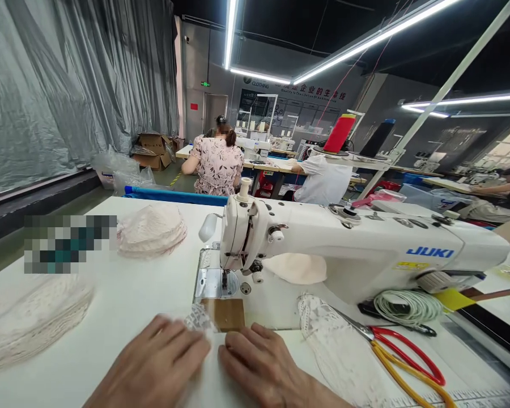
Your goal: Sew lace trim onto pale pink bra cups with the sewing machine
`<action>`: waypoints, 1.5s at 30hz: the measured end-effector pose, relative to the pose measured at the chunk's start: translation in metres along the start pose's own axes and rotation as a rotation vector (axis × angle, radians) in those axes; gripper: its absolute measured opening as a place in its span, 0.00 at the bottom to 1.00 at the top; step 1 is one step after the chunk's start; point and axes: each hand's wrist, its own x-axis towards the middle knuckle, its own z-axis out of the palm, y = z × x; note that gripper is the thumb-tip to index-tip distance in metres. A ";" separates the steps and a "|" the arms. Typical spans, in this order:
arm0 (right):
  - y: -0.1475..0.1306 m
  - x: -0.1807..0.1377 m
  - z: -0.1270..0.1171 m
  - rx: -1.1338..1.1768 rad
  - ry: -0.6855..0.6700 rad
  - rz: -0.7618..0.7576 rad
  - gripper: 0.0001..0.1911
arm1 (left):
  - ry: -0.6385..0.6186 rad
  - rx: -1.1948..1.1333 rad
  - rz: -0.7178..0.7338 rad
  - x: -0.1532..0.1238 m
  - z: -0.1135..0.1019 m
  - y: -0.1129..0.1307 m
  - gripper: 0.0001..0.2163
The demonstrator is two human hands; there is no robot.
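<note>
My left hand (157,362) and my right hand (263,362) lie side by side on the white table (123,300), fingers curled and pressed down on a small piece of white lace (199,320). The lace lies just in front of the needle plate (210,281) of a white JUKI sewing machine (344,243). A brown cardboard patch (226,313) sits on the machine bed just beyond my fingertips.
Stacks of lace pieces lie at the left (29,317) and back left (151,229). More lace (335,345), red and yellow scissors (402,351) and a coiled cord (408,306) lie at the right. Other workers (216,161) sit at machines behind.
</note>
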 end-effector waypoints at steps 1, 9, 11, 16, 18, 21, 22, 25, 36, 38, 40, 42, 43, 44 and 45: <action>0.001 0.001 0.000 -0.003 0.028 -0.011 0.15 | -0.018 -0.101 0.012 0.014 0.001 -0.003 0.21; 0.013 -0.007 -0.001 -0.016 0.036 -0.052 0.13 | -0.338 -0.418 -0.233 0.034 0.023 -0.043 0.11; 0.017 -0.008 0.004 0.023 0.003 -0.011 0.15 | -0.358 -0.447 -0.332 0.031 0.023 -0.048 0.08; 0.023 -0.007 0.013 0.089 -0.016 0.085 0.14 | -0.365 -0.442 -0.440 0.030 0.028 -0.047 0.12; 0.024 -0.006 0.014 0.107 -0.002 0.085 0.15 | -0.347 -0.426 -0.426 0.028 0.032 -0.046 0.14; 0.025 -0.006 0.014 0.123 0.001 0.079 0.16 | -0.344 -0.396 -0.414 0.026 0.036 -0.044 0.15; 0.025 -0.007 0.015 0.122 0.004 0.077 0.16 | -0.350 -0.383 -0.411 0.027 0.036 -0.044 0.15; 0.025 -0.008 0.017 0.107 0.027 0.062 0.16 | -0.355 -0.349 -0.390 0.029 0.034 -0.043 0.16; 0.025 -0.009 0.019 0.017 0.012 0.015 0.14 | -0.334 -0.339 -0.342 0.028 0.038 -0.042 0.14; 0.025 -0.008 0.018 0.017 -0.016 0.025 0.14 | -0.340 -0.326 -0.349 0.028 0.040 -0.044 0.14; 0.024 -0.007 0.017 0.016 -0.035 0.030 0.15 | -0.329 -0.289 -0.357 0.029 0.041 -0.044 0.14; 0.023 -0.005 0.015 0.007 -0.033 0.023 0.15 | -0.253 -0.184 -0.365 0.031 0.040 -0.042 0.19; 0.023 -0.005 0.014 0.000 -0.029 0.020 0.15 | -0.191 -0.105 -0.364 0.032 0.040 -0.039 0.21; 0.022 -0.004 0.013 -0.009 -0.022 0.017 0.15 | -0.123 -0.026 -0.347 0.033 0.039 -0.036 0.23; 0.022 -0.004 0.013 -0.016 -0.016 0.015 0.15 | -0.063 0.038 -0.307 0.033 0.039 -0.032 0.23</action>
